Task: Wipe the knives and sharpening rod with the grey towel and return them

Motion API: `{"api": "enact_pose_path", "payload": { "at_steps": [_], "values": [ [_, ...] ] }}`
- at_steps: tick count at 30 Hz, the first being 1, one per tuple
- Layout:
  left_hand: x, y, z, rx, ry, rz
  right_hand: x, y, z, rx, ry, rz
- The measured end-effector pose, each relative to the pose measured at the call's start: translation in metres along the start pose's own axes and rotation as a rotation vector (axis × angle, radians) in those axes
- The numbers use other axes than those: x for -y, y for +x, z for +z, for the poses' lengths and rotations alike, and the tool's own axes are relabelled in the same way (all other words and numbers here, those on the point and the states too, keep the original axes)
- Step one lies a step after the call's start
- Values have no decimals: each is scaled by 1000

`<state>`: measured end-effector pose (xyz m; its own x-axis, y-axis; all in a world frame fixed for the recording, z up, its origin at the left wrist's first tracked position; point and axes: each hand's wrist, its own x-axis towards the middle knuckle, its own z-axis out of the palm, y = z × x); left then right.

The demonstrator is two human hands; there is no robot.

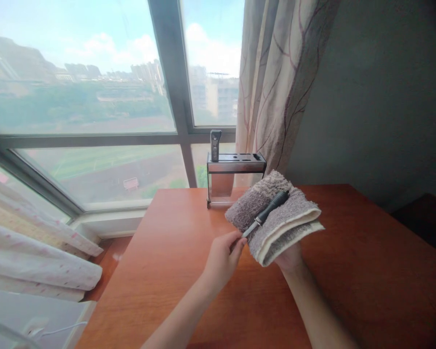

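We see a wide window with thick grey frames filling the left and middle, and a pale curtain with thin purple branch lines hanging at its right edge beside a plain grey wall. Below them a smooth reddish-brown wooden table takes up the lower half.

At the table's far edge stands a boxy metal knife rack with slots in its top; 1 dark, flat handle stands upright in its left end, and the other slots we can see hold nothing.

Nearer to us, a folded grey towel, shaggy on the outside with a cream edge, rests over the right hand, which supports it from below; we cannot tell how its fingers are curled. On the towel lies 1 small knife with a slim black handle. Its long axis runs diagonally, the handle pointing up and right toward the curtain, the metal end down and left.

The left hand is closed, its fingertips pinching that lower metal end just off the towel's edge.
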<state>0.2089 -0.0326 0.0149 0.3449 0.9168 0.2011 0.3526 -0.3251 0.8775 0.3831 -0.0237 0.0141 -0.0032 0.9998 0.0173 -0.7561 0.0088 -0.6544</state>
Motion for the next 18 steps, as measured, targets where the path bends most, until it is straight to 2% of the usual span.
{"api": "enact_pose_path", "payload": {
  "at_steps": [3,5,9,11,14,16,18],
  "values": [
    [0,-2,1,-16,167,83,-9,4,-7,3,-6,27],
    [-2,-5,3,-1,250,119,-15,7,-8,-50,14,-11],
    [-8,-9,8,48,238,115,-18,11,-7,-114,61,-24],
    [-11,-8,9,71,121,95,-15,11,-6,-83,74,26],
    [-13,-7,8,160,-223,-14,-6,6,-4,-2,32,93],
    [-13,-6,5,323,-508,-185,-1,3,-1,28,-16,78],
    [-11,-6,2,502,-712,-360,1,2,2,16,-61,-2]
  ]
}}
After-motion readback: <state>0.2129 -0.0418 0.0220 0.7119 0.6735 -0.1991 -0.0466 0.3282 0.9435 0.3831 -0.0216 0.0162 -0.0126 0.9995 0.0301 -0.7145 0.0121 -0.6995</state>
